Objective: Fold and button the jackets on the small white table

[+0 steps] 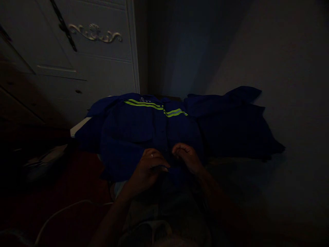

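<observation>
A blue work shirt [128, 127] lies spread in front of me, front side up. Yellow-green reflective stripes cross its chest, and a buttoned placket runs down its middle. My left hand [150, 168], with a ring on one finger, is closed in a pinch on the cloth at the lower front. Just right of it, my right hand [187, 157] is curled with its fingertips together at the placket's lower part. Dim light hides what exactly lies between the fingertips.
A pale cabinet [105, 68] with carved trim and dark handles stands behind at the left. More dark blue cloth [236, 127] lies at the right beside the wall [290, 85]. A white cable [59, 211] crosses the red floor covering [82, 181] at lower left.
</observation>
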`<state>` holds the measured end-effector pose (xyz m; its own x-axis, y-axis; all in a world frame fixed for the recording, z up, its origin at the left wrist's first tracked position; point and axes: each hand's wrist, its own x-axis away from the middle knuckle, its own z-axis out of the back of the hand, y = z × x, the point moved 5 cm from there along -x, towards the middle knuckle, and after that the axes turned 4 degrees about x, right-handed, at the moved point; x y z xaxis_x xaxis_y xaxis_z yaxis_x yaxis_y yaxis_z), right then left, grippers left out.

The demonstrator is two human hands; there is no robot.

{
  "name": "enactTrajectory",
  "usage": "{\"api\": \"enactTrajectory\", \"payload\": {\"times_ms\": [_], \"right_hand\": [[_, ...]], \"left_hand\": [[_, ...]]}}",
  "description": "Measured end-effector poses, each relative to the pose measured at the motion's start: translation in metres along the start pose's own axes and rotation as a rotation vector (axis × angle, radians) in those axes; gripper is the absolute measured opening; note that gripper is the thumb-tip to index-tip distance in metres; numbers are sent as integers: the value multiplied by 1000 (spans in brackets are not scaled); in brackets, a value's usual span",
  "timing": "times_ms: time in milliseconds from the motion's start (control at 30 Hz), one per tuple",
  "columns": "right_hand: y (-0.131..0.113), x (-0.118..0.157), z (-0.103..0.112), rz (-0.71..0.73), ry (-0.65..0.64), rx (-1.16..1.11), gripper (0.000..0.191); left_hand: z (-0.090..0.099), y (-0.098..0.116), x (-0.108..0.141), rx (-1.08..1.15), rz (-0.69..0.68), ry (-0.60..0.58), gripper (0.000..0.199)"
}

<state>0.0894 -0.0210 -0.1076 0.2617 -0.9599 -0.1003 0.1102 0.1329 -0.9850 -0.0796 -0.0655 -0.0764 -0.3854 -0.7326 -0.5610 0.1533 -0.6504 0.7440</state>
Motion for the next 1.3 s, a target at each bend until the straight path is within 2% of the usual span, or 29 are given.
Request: {"api": "enactTrajectory", "payload": {"times_ms": [100, 167, 233, 367, 467, 667, 800, 933, 1133, 1300], "right_hand": [[-26, 17, -2, 159, -58, 147, 21], [-38, 27, -4, 214, -84, 284, 20], [-42, 32, -4, 195, -82, 369, 16], [-31, 31, -3, 58, -56, 386, 16], [-24, 29, -6, 62, -43, 388, 15], [-31, 34, -13, 389, 92, 485, 17], [-33, 36, -18, 477, 103, 559, 20], [-32, 31, -21, 432, 72, 606, 24], [-31, 29, -20, 275, -69, 471, 27], [-26, 29, -11, 173, -82, 347, 23]], "left_hand": [[0, -2, 0, -118, 41, 72, 13], [0, -2, -1, -158, 59, 105, 13], [-1, 1, -2, -179, 67, 116, 13], [-2, 3, -4, -163, 78, 130, 12], [-3, -2, -3, -152, 112, 127, 12], [-5, -5, 2, -147, 97, 115, 16], [-6, 0, 3, -160, 93, 169, 13], [-8, -1, 5, -149, 136, 198, 9], [-6, -7, 10, -117, 232, 320, 8], [-8, -6, 10, -96, 236, 304, 7]]}}
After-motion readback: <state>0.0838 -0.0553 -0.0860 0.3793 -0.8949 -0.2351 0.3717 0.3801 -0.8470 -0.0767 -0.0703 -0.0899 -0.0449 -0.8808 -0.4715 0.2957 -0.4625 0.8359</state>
